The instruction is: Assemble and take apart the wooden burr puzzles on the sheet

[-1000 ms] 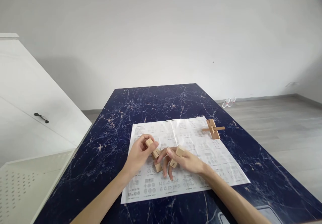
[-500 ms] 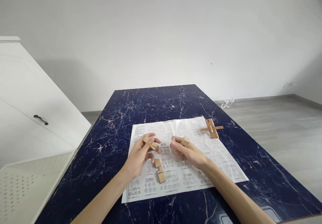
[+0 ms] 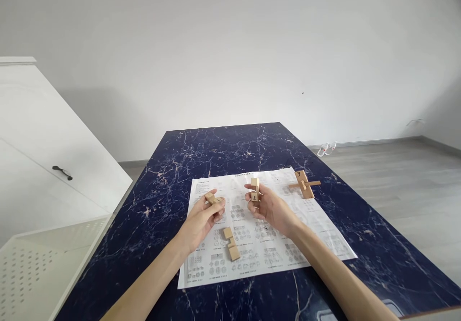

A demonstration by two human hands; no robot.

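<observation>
My left hand [image 3: 202, 217] is closed on a notched wooden block [image 3: 211, 197], its far part covered by the thumb. In my right hand [image 3: 271, 210] a second notched puzzle piece [image 3: 255, 183] stands upright between the fingers; a mark like a 3 shows on its lower end. Between the two forearms, a third notched wooden piece [image 3: 234, 252] lies on the printed sheet [image 3: 248, 275], touched by neither hand. Both hands are over the sheet, which carries small drawings and text.
At the sheet's far right corner lies a cross-shaped wooden assembly [image 3: 304, 185] marked 3. The blue marble-patterned table [image 3: 219, 148] extends to the back. A white cabinet [image 3: 54, 133] stands left; clear slippers [image 3: 326, 149] rest on the floor at right.
My right hand has turned its puzzle piece from within the palm to upright, showing the mark. My left hand has tilted its block and shifted the thumb. The third piece lies still.
</observation>
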